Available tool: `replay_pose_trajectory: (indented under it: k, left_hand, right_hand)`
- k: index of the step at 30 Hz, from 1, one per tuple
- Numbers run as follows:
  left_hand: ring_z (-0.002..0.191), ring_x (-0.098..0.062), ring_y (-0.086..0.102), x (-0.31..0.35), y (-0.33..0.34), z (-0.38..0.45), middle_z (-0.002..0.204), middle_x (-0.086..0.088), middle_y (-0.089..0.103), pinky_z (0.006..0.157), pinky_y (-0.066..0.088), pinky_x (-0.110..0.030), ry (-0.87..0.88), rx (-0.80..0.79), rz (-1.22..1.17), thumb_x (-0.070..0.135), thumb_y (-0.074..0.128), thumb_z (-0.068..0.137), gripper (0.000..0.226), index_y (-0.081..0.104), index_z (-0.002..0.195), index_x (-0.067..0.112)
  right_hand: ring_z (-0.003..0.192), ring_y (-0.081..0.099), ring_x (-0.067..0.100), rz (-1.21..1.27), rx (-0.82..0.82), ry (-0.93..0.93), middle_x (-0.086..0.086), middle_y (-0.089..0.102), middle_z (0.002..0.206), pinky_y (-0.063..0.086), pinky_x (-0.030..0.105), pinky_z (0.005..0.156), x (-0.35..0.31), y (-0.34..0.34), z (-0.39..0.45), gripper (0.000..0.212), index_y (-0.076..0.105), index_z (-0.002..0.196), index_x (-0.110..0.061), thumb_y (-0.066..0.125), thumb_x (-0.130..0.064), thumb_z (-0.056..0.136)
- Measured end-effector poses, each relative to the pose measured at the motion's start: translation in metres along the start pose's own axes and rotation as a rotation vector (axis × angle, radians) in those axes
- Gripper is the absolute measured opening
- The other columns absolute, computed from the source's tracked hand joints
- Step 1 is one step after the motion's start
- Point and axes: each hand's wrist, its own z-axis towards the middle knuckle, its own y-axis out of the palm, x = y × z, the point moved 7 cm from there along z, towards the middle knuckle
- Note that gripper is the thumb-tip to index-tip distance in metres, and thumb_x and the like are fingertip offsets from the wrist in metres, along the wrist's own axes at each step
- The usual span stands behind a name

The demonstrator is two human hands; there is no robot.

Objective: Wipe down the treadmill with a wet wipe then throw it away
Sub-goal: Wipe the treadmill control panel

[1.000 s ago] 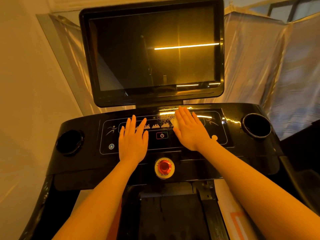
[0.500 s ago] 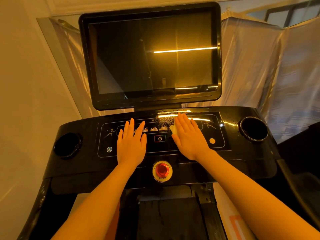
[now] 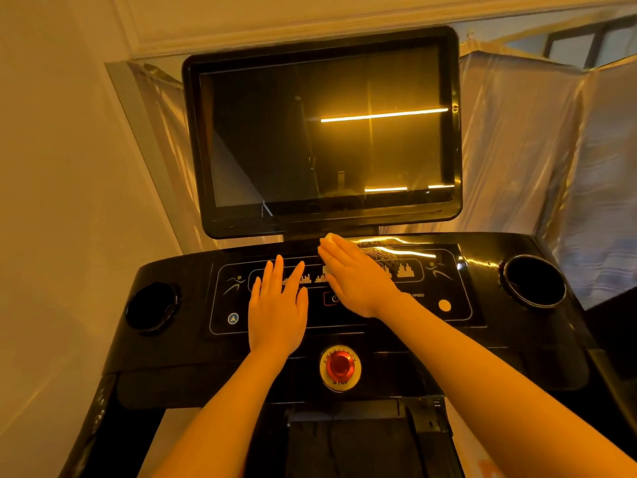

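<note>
— Since a second ago the right hand (image 3: 358, 277) has slid toward the console's (image 3: 489, 339) far edge, flat fingers pressing the wet wipe (image 3: 330, 237) beneath.
— Risk?
— The power button (image 3: 333, 299) sits under that wrist; pressure could trigger it. The left hand (image 3: 277, 312) rests flat, fingers spread, below the screen (image 3: 324, 132).

Indoor exercise corner, probably in a home — a treadmill (image 3: 344, 339) is set close against a plain painted wall (image 3: 62, 167) with ceiling moulding (image 3: 241, 25). A large dark screen (image 3: 320, 132), an emergency stop button (image 3: 339, 366) and two cup holders (image 3: 532, 281) are fitted. Translucent plastic sheeting (image 3: 517, 150) is hung behind — a window (image 3: 586, 39) is seen beyond.
</note>
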Motion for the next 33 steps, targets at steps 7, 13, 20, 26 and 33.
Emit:
replay_pose_trajectory:
  k: [7, 13, 20, 26, 33]
  left_hand:
    - [0.15, -0.019, -0.003, 0.0, -0.001, 0.001, 0.163, -0.002, 0.005, 0.117, -0.002, -0.033, -0.005, -0.006, -0.004, 0.04, 0.03, 0.104, 0.051, 0.013, 0.152, 0.036]
    - [0.15, -0.02, -0.002, 0.0, -0.002, 0.001, 0.163, -0.003, 0.005, 0.119, 0.001, -0.035, -0.007, -0.015, 0.004, 0.04, 0.03, 0.104, 0.051, 0.015, 0.153, 0.034]
    - [0.15, -0.021, 0.002, -0.001, 0.0, 0.001, 0.163, -0.004, 0.01, 0.119, 0.005, -0.037, -0.009, 0.002, -0.017, 0.038, 0.033, 0.104, 0.051, 0.02, 0.153, 0.033]
    - [0.15, -0.022, 0.004, -0.002, 0.001, 0.002, 0.163, -0.005, 0.012, 0.12, 0.007, -0.039, -0.002, 0.005, -0.028, 0.038, 0.033, 0.104, 0.051, 0.021, 0.152, 0.031]
    - [0.15, -0.023, 0.005, -0.003, 0.0, 0.003, 0.162, -0.006, 0.013, 0.121, 0.009, -0.04, 0.005, 0.009, -0.036, 0.038, 0.034, 0.104, 0.05, 0.024, 0.152, 0.03]
  right_hand:
    - [0.15, 0.006, 0.02, 0.031, -0.029, -0.048, 0.006, 0.015, 0.162, -0.002, 0.025, 0.114, 0.002, -0.001, 0.007, 0.053, 0.021, 0.154, -0.012, 0.038, -0.022, 0.105]
    - [0.15, 0.006, 0.019, 0.079, -0.01, 0.03, 0.004, 0.016, 0.162, 0.001, 0.027, 0.116, 0.027, 0.001, -0.008, 0.054, 0.022, 0.154, -0.013, 0.039, -0.027, 0.105]
    - [0.151, 0.003, 0.019, 0.096, 0.015, 0.142, 0.004, 0.012, 0.163, 0.002, 0.029, 0.118, 0.06, -0.005, -0.033, 0.054, 0.017, 0.154, -0.013, 0.032, -0.032, 0.106]
    - [0.15, 0.007, 0.019, 0.097, 0.068, 0.244, 0.005, 0.016, 0.162, 0.001, 0.025, 0.115, 0.089, -0.016, -0.051, 0.053, 0.02, 0.154, -0.013, 0.032, -0.033, 0.106]
    - [0.149, 0.012, 0.023, 0.149, 0.13, 0.301, 0.009, 0.021, 0.16, 0.003, 0.021, 0.112, 0.088, -0.019, -0.071, 0.052, 0.024, 0.153, -0.008, 0.039, -0.022, 0.105]
